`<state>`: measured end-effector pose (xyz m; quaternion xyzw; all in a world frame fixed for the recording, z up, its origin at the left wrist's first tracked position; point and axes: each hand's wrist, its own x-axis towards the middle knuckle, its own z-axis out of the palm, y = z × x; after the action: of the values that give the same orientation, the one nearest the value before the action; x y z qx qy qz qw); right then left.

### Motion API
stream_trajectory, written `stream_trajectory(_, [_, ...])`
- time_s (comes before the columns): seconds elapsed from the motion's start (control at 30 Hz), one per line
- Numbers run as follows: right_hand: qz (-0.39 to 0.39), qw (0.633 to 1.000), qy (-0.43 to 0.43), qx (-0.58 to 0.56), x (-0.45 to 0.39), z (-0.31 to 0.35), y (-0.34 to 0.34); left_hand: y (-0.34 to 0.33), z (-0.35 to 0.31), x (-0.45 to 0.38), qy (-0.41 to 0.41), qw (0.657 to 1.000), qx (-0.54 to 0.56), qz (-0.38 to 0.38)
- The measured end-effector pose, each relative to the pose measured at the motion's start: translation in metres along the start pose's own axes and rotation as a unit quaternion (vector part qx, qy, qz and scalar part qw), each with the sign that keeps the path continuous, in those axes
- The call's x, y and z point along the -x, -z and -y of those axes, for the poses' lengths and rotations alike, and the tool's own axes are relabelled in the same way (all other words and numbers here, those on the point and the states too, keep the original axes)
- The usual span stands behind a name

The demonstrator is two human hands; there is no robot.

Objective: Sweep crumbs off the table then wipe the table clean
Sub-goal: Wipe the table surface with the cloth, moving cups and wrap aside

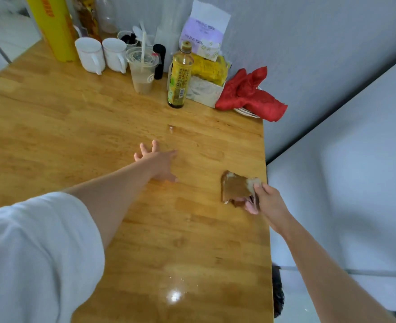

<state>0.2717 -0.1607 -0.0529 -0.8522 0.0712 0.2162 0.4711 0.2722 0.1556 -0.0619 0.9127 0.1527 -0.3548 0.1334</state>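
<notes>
Am spreading left hand [156, 160], released, flat mid-frame on tabletop [52, 117] to sweep; right hand [265, 201] grasping brown cloth [235, 187] at right edge, likely catching crumbs.

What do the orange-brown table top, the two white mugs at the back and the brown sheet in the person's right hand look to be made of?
Orange-brown table top: jointed wood strips under glossy varnish, judging by the grain and lamp glare. Two white mugs: probably glazed ceramic, being thick-walled and smooth. Brown sheet, which the right hand pinches at the table's edge: thin and stiff, likely paper or card; I cannot tell which.
</notes>
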Motion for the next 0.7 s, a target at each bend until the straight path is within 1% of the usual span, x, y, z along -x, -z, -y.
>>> stream_trajectory(0.07, [0.045, 0.997, 0.024, -0.066, 0.005, 0.009, 0.006, -0.003, 0.001, 0.001, -0.007, 1.000, 0.009, -0.001])
stream_trajectory(0.13, [0.062, 0.991, 0.025, -0.120, 0.006, 0.024, 0.014, -0.004, 0.001, 0.002, -0.009, 1.000, 0.006, -0.006])
stream_trajectory(0.2, [0.054, 0.985, 0.016, -0.160, -0.002, 0.036, 0.022, -0.004, 0.000, 0.000, -0.010, 1.000, 0.000, -0.011])
stream_trajectory(0.23, [0.039, 0.982, -0.004, -0.185, -0.009, 0.037, 0.026, -0.004, -0.001, -0.001, -0.010, 1.000, 0.000, -0.011])
stream_trajectory(0.27, [0.016, 0.982, -0.032, -0.184, -0.018, 0.037, 0.030, -0.003, -0.002, -0.002, -0.007, 1.000, 0.001, -0.011])
stream_trajectory(0.3, [-0.011, 0.984, -0.062, -0.166, -0.025, 0.033, 0.031, -0.003, -0.002, -0.001, -0.005, 1.000, 0.002, -0.009])
stream_trajectory(0.33, [-0.033, 0.989, -0.084, -0.117, -0.031, 0.026, 0.032, -0.001, -0.003, -0.001, -0.002, 1.000, 0.006, -0.003])
stream_trajectory(0.37, [-0.038, 0.993, -0.092, -0.065, -0.035, 0.018, 0.030, 0.001, -0.005, -0.001, 0.000, 1.000, 0.009, 0.005])
stream_trajectory(0.43, [-0.047, 0.996, -0.066, 0.025, -0.040, 0.007, 0.020, 0.007, -0.008, -0.001, 0.006, 1.000, 0.008, 0.018])
stream_trajectory(0.47, [-0.069, 0.994, -0.044, 0.068, -0.043, 0.003, 0.013, 0.008, -0.009, -0.002, 0.010, 1.000, 0.008, 0.024])
stream_trajectory(0.5, [-0.095, 0.989, -0.012, 0.112, -0.048, -0.002, 0.007, 0.009, -0.010, -0.003, 0.013, 0.999, 0.009, 0.028])
stream_trajectory(0.53, [-0.106, 0.984, 0.021, 0.139, -0.055, -0.002, 0.003, 0.009, -0.011, -0.005, 0.015, 0.999, 0.008, 0.031])
stream_trajectory(0.57, [-0.096, 0.982, 0.057, 0.149, -0.068, 0.000, 0.001, 0.009, -0.011, -0.007, 0.020, 0.999, 0.010, 0.032])
stream_trajectory(0.67, [-0.009, 0.983, 0.114, 0.147, -0.105, 0.024, 0.009, 0.009, -0.010, -0.009, 0.033, 0.999, 0.012, 0.033])
stream_trajectory(0.7, [-0.002, 0.977, 0.142, 0.159, -0.120, 0.034, 0.018, 0.009, -0.011, -0.009, 0.036, 0.999, 0.013, 0.034])
